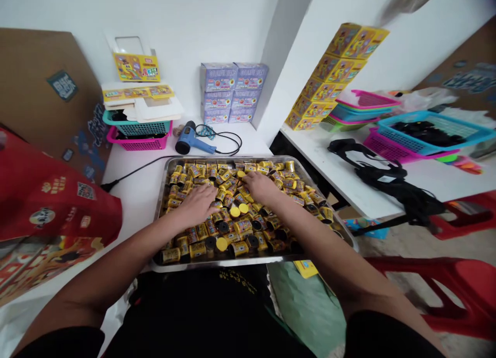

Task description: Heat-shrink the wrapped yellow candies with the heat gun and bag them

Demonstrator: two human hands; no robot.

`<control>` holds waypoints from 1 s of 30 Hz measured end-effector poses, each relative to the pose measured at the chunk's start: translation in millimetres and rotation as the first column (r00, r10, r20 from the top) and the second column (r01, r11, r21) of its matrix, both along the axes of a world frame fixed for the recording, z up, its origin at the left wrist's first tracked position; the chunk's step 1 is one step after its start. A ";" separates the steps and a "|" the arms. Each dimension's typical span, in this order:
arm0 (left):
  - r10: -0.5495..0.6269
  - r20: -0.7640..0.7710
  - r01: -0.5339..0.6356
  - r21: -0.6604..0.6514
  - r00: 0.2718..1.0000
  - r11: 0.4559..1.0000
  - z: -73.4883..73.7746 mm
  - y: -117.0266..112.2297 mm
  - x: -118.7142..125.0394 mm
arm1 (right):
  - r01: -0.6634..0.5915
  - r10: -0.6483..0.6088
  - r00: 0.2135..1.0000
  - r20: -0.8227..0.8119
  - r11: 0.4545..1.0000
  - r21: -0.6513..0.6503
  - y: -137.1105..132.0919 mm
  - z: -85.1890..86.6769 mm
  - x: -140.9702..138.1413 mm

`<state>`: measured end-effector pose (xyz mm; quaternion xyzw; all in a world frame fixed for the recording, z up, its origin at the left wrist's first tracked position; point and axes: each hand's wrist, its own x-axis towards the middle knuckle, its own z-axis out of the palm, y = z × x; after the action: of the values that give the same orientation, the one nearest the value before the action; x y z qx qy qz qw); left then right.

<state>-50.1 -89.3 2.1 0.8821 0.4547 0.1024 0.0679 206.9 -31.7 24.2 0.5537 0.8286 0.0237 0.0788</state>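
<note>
At the far left of the frame a red bag (58, 203) stands by the white counter (135, 177), well apart from both hands. Next, in the middle of the frame, comes the metal tray (217, 265), its floor covered with small yellow cups (243, 227). Many lie on their sides, their long axes pointing different ways; near the tray's lower left corner one cup lies with its long axis roughly across the frame.

The left hand (199, 200) is palm down over the left-centre cups, fingers pointing toward the upper right. Its grip is loosely curved; whether it pinches a cup I cannot tell, as the hand covers what is beneath it.

To its right, between the two hands and a little lower in the frame, two yellow caps (235, 212) face up side by side. The right one of the pair is nearer the right hand.

Another cap (241, 174) sits higher, just left of the right hand's fingertips, far closer to them than to the left hand. The right hand (261, 186) reaches in from the lower right, fingers bent and pointing left; whether its grip is pressed together or holds a cup cannot be told.
</note>
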 end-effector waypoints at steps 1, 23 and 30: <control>-0.041 0.000 0.041 -0.027 0.999 0.999 -4.6 -5.0 -5.6 | 0.010 -0.008 0.999 0.039 0.999 -0.030 2.9 -1.7 -4.0; 0.168 0.123 -0.165 -0.034 0.978 0.986 -27.7 -18.5 -62.6 | -0.373 0.363 0.921 -0.143 0.926 -0.054 45.9 2.3 -75.5; 0.030 0.183 -0.046 0.081 0.983 0.996 -30.1 -12.3 -52.1 | -0.261 0.246 0.875 -0.416 0.965 0.022 -18.0 -7.2 -43.0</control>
<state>-102.2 -101.6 -27.9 0.8623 0.4586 0.2031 0.0698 163.9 -49.7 17.0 0.4313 0.8919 -0.0989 -0.0932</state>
